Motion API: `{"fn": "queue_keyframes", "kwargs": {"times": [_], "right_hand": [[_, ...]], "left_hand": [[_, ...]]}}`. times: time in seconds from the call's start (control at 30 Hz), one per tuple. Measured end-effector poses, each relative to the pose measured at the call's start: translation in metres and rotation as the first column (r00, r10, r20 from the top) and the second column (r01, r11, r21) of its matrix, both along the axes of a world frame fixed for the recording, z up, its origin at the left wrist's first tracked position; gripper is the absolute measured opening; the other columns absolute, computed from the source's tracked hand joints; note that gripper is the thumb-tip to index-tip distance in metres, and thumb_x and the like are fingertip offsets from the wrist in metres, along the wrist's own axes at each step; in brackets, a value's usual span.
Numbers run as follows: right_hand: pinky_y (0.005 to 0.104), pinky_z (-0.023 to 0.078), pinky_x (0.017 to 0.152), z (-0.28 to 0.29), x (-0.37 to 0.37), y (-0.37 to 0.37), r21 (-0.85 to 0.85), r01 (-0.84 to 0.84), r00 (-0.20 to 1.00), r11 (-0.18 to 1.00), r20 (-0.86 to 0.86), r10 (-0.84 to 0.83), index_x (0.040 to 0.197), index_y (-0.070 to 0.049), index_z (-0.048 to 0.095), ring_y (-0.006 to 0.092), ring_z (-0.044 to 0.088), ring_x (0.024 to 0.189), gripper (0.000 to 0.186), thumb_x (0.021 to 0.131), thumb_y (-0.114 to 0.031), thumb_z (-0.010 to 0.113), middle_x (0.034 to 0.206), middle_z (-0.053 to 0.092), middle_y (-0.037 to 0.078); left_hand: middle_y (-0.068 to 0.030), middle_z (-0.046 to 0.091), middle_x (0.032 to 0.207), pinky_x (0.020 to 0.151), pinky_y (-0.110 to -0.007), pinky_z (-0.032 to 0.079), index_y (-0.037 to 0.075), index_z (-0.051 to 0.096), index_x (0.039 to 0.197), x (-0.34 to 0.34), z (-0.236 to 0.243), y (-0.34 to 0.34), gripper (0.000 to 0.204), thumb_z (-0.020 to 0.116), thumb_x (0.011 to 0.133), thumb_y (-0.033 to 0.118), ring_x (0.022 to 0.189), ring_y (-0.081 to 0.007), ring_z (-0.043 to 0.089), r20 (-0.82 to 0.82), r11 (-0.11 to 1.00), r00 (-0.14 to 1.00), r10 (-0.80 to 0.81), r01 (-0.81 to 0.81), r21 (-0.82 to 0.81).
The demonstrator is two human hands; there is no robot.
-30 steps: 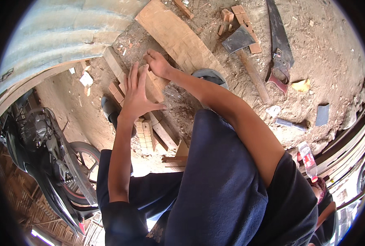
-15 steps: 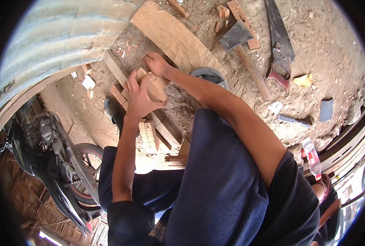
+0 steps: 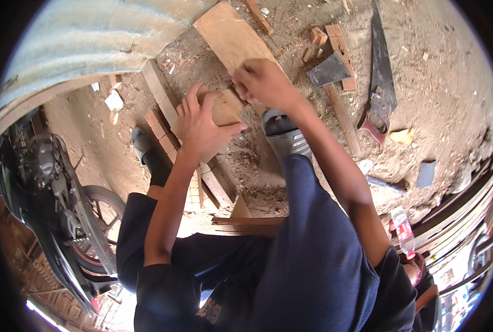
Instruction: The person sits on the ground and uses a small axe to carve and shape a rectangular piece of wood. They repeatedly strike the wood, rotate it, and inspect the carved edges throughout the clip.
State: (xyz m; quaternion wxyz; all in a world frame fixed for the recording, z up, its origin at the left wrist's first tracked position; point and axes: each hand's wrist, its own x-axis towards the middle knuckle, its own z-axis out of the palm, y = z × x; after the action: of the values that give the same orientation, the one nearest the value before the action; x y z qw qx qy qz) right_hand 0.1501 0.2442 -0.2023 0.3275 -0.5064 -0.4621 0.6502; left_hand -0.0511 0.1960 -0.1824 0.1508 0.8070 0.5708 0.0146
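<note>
My left hand (image 3: 198, 120) spans a flat piece of light wood (image 3: 227, 107), its thumb by the near edge and its fingers over the far side. Close by the right end of that wood is my right hand (image 3: 266, 84), its fingers curled together; whatever they may hold is hidden. Beneath the left hand, a long beam (image 3: 161, 91) runs across the ground beside a row of small wooden blocks (image 3: 159, 128). A broad plank (image 3: 232, 33) lies on the dirt beyond my right hand.
An axe (image 3: 328, 71) and a handsaw (image 3: 383, 72) lie to the right. Farther down are a chisel-like tool (image 3: 383, 183), a dark sheet (image 3: 426, 174) and a plastic bottle (image 3: 403, 232) near another person's arm (image 3: 425, 299). Left stands a motorcycle (image 3: 44, 177) below corrugated metal (image 3: 102, 47).
My right hand has swung right, from beyond the wood to its right end. The left hand has shifted slightly right and stays on the wood. More of my right sandal shows.
</note>
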Motion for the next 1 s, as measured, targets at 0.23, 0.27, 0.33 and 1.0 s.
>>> {"fn": "queue_keyframes", "kwargs": {"times": [0.23,0.27,0.33,1.0], "right_hand": [[0.042,0.052,0.067,0.03,0.014,-0.041,0.07,-0.215,0.921,0.974,0.347,0.178,0.086,0.004,0.068,0.0361,0.066,0.069,0.023,0.088,-0.017,0.063,0.074,0.066,0.023],[0.043,0.052,0.068,0.036,0.011,-0.044,0.096,-0.237,0.898,0.967,0.4,0.181,0.086,0.004,0.069,0.0374,0.066,0.071,0.021,0.087,-0.016,0.063,0.076,0.066,0.023],[0.045,0.053,0.072,0.046,0.003,-0.047,0.147,-0.282,0.847,0.948,0.501,0.174,0.088,0.003,0.07,0.04,0.066,0.076,0.019,0.086,-0.014,0.063,0.08,0.068,0.024],[0.0283,0.059,0.085,0.013,-0.016,-0.063,0.371,0.001,1.0,0.929,0.025,-0.011,0.116,-0.003,0.072,0.0157,0.073,0.095,0.033,0.086,0.009,0.064,0.107,0.075,0.01]], "left_hand": [[-0.0131,0.044,0.137,0.106,-0.05,0.034,0.016,0.067,0.119,0.017,0.008,0.005,0.072,0.089,0.059,0.049,0.128,-0.0358,0.043,0.174,0.997,0.983,0.052,-0.062,0.05],[-0.0118,0.045,0.138,0.106,-0.05,0.035,0.016,0.068,0.117,0.014,0.005,0.004,0.069,0.089,0.059,0.048,0.127,-0.0349,0.044,0.2,0.996,0.978,0.056,-0.069,0.058],[-0.0091,0.045,0.138,0.105,-0.048,0.037,0.017,0.071,0.112,0.007,0.0,0.001,0.062,0.089,0.06,0.046,0.126,-0.0332,0.046,0.25,0.994,0.967,0.056,-0.077,0.076],[-0.0014,0.055,0.134,0.098,-0.045,0.044,0.013,0.071,0.096,-0.018,-0.024,-0.001,0.053,0.094,0.052,0.031,0.119,-0.0277,0.054,0.485,0.99,0.872,-0.073,0.007,0.138]]}}
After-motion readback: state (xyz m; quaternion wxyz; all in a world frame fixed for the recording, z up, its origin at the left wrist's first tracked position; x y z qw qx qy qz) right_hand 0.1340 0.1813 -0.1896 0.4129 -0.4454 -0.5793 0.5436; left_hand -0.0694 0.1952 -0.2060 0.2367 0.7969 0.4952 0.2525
